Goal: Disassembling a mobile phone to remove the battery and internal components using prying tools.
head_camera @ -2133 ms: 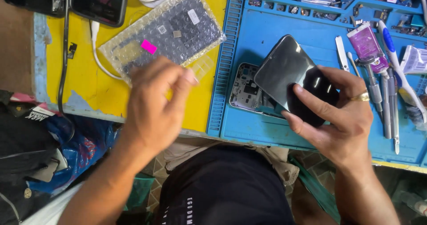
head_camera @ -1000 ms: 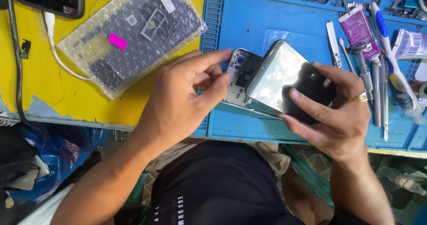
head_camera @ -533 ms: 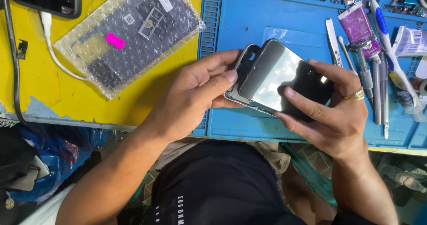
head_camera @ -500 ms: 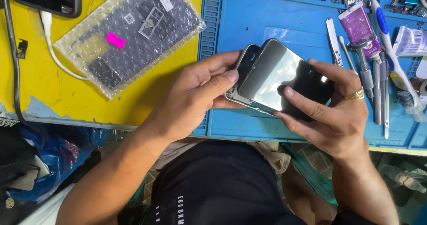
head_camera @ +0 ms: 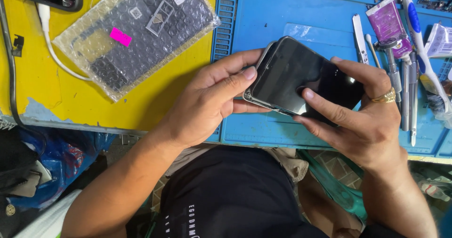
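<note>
Seating screen (head_camera: pixel 301 75) onto phone frame (head_camera: pixel 258 97) over blue mat (head_camera: pixel 263 12); left hand (head_camera: pixel 207 101) pinching left edge; right hand (head_camera: pixel 362 111) gripping right end, thumb on glass; next likely needing even pressure along the edges.

phone (head_camera: pixel 292 75) over mat (head_camera: pixel 301 26) | bubble-wrapped part (head_camera: pixel 136 33) left | tools (head_camera: pixel 400 73) right

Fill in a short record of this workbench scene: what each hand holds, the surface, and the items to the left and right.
left hand: grips the left end of the phone
right hand: holds the phone's right end, thumb on the dark screen
phone: both hands hold it above the blue mat, screen up
left of mat: bubble-wrapped part on the yellow table
right of mat: tools and a purple tube
</note>
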